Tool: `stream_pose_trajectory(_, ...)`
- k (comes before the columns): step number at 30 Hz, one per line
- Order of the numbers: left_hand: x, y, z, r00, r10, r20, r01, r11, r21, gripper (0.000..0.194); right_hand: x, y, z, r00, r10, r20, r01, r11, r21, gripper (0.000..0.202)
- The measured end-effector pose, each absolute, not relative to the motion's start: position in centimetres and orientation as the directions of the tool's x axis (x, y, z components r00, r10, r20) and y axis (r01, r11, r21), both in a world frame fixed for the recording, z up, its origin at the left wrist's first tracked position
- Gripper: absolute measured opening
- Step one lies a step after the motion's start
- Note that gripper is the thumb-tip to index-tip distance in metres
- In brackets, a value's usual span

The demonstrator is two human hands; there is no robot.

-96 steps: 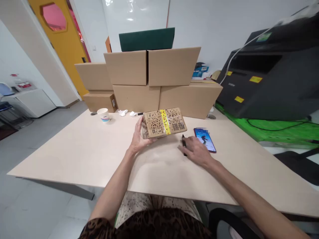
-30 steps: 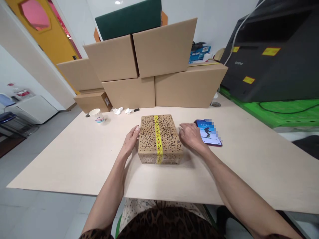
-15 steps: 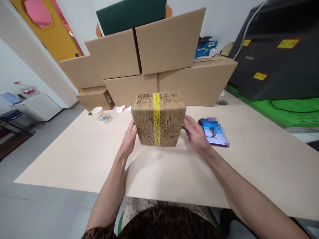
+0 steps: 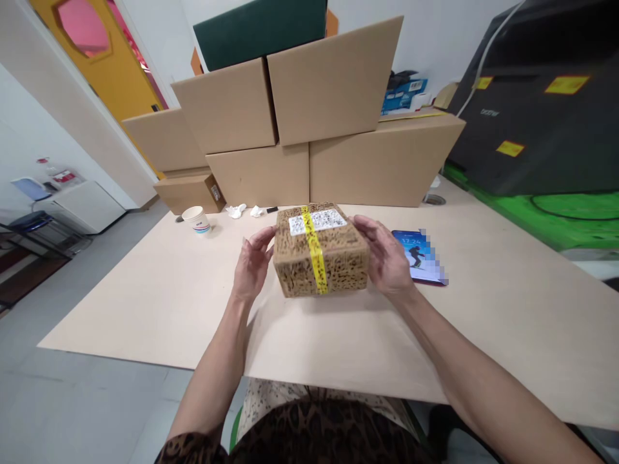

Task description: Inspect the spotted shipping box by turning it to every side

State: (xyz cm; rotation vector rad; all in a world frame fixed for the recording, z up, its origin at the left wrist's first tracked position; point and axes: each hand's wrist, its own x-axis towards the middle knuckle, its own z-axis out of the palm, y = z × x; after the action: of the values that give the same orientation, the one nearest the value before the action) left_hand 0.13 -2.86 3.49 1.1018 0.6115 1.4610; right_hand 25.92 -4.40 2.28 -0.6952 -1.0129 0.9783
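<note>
A speckled brown cardboard box (image 4: pixel 343 267) is just in front of me at the middle of the table, with a yellow tape strip (image 4: pixel 314 248) running over its top and front. On its top face lies a white label (image 4: pixel 331 220) with blurred black print. My left hand (image 4: pixel 252 265) is at the box's left side, its fingertips against the edge. Against the right side, my right hand (image 4: pixel 385 258) has its fingers along the upper rear corner. Between them the two hands grip the box. Whether its underside touches the table I cannot tell.
A phone (image 4: pixel 418 258) with its screen lit lies right of my right hand. At the back left are a paper cup (image 4: pixel 197 220) and crumpled tissues (image 4: pixel 236 211). Large cardboard boxes (image 4: pixel 362 171) are stacked along the table's (image 4: pixel 145 303) far side. A dark machine (image 4: pixel 536 129) stands at right.
The box has tipped so its labelled top now shows, and it has come lower and slightly right. Both hands moved with it, staying at its sides.
</note>
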Motion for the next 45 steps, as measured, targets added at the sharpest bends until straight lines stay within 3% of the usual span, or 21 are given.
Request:
stream_pose_trajectory(4,0.8,-2.3,2.3,0.059,0.98,0.189,-0.422,-0.147,0.894,0.057,25.5,-4.0,1.4,0.177,0.963,0.204,-0.355,0.256,-0.899,0.043)
stream_pose_trajectory(8,1.6,-2.3,1.2,-0.117,0.993,0.007,-0.313,-0.043,0.949,0.059,25.4,-3.3,0.5,0.328,0.943,0.061,-0.365,0.186,-0.912,0.046)
stream_pose_trajectory(12,1.8,-2.6,1.4,0.124,0.989,-0.079,-0.26,0.109,0.959,0.061,25.6,-2.8,0.2,0.277,0.957,-0.082,-0.416,0.042,-0.908,0.044)
stream_pose_trajectory(14,1.7,-2.8,1.8,0.18,0.984,0.001,-0.274,0.049,0.961,0.062,25.6,-2.8,0.3,0.236,0.971,-0.033,-0.443,0.078,-0.893,0.044)
stream_pose_trajectory(18,1.2,-2.8,2.4,0.126,0.972,0.197,-0.311,-0.15,0.939,0.068,25.6,-2.8,0.8,0.251,0.959,0.133,-0.511,0.247,-0.823,0.039)
stream_pose_trajectory(26,0.9,-3.0,2.8,0.092,0.976,0.195,-0.408,-0.142,0.902,0.062,25.6,-3.3,1.4,0.224,0.957,0.182,-0.536,0.277,-0.797,0.038)
stream_pose_trajectory(31,0.5,-4.0,4.3,0.152,0.964,0.217,-0.485,-0.119,0.866,0.068,24.6,-3.8,1.1,0.113,0.989,0.094,-0.47,0.136,-0.872,0.043)
stream_pose_trajectory(37,0.8,-3.8,3.2,0.325,0.937,0.127,-0.464,0.042,0.885,0.069,25.2,-2.5,-1.3,0.235,0.958,-0.163,-0.389,-0.061,-0.919,0.038)
stream_pose_trajectory(41,2.1,-3.8,2.2,0.463,0.883,0.08,-0.316,0.08,0.945,0.062,25.6,-2.1,-2.0,0.169,0.977,-0.132,-0.391,-0.056,-0.918,0.026)
stream_pose_trajectory(45,2.9,-4.1,2.4,0.466,0.883,0.055,-0.306,0.103,0.946,0.068,25.1,-2.3,-1.4,0.186,0.978,-0.099,-0.408,-0.014,-0.913,0.033)
